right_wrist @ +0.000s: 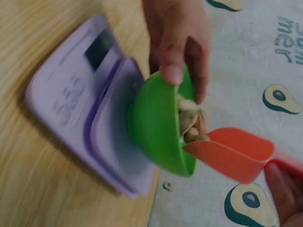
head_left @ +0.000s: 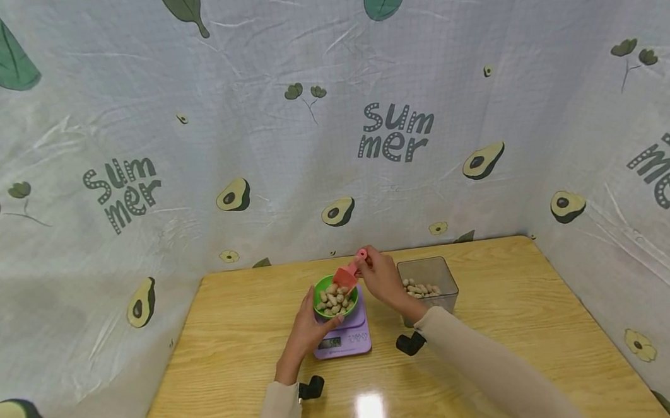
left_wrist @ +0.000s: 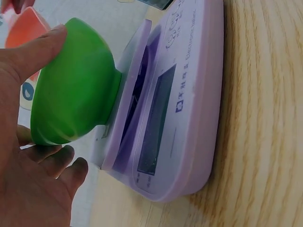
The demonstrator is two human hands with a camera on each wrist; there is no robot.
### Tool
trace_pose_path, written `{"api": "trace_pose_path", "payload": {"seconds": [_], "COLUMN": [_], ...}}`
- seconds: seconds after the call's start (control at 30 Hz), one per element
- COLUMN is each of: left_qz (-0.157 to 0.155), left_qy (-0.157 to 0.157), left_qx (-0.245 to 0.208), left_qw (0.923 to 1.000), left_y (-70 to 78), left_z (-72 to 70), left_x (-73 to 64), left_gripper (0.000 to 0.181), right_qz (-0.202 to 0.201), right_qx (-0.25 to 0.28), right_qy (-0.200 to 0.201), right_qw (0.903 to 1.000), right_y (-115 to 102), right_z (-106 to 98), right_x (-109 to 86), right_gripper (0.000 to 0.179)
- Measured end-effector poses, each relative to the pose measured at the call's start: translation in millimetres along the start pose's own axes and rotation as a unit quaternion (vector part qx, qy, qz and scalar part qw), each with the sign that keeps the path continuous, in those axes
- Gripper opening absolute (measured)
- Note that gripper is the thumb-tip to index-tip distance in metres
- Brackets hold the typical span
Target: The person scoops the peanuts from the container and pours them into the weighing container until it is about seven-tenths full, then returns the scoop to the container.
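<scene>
A green bowl [head_left: 319, 306] full of peanuts in their shells [head_left: 334, 300] stands on the platform of a purple kitchen scale [head_left: 360, 341]. My left hand [head_left: 307, 329] holds the bowl from its near left side, thumb over the rim and fingers around the far wall. With my right hand [head_left: 381, 276] I grip the handle of a red scoop [head_left: 345, 279]. The scoop tilts down toward the bowl, its lip at the rim beside the peanuts [right_wrist: 189, 120] in the right wrist view. Dark digits show on the scale's display [head_left: 330, 343].
Right of the scale, partly behind my right forearm, stands a clear grey plastic box [head_left: 443, 276] with more peanuts [head_left: 421, 289] inside. Everything stands on a wooden table [head_left: 239, 327]. A printed cloth [head_left: 274, 143] hangs behind it and along both sides.
</scene>
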State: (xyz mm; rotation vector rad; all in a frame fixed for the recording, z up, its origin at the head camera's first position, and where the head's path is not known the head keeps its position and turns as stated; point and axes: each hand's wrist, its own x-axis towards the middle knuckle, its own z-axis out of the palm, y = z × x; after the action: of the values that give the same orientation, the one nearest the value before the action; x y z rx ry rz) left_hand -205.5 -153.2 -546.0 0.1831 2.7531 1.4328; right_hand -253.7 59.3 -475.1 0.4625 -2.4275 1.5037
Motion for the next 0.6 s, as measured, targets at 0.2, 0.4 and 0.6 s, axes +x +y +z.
{"api": "trace_pose_path", "payload": {"seconds": [0.2, 0.4, 0.6], "left_qz": [-0.002, 0.003, 0.045], "left_qy": [0.001, 0.016, 0.069], "left_qx": [0.001, 0.010, -0.005], "left_qw": [1.0000, 0.9998, 0.9966], "left_y": [-0.7, 2.4, 19.6], "left_z": [0.0, -0.9, -2.9], "left_x": [-0.9, -2.2, -5.6], "left_gripper": [0.111, 0.116, 0.112], "right_qz": [-0.154, 0.016, 0.175], "right_qx": [-0.065, 0.177, 0.338], "right_qy": [0.025, 0.136, 0.178], "right_qw": [0.9857, 0.9747, 0.9076], "right_y": [6, 7, 11], "right_z": [-8, -35, -76], "right_x": [-5.7, -4.9, -13.3], "right_gripper": [0.014, 0.021, 0.022]}}
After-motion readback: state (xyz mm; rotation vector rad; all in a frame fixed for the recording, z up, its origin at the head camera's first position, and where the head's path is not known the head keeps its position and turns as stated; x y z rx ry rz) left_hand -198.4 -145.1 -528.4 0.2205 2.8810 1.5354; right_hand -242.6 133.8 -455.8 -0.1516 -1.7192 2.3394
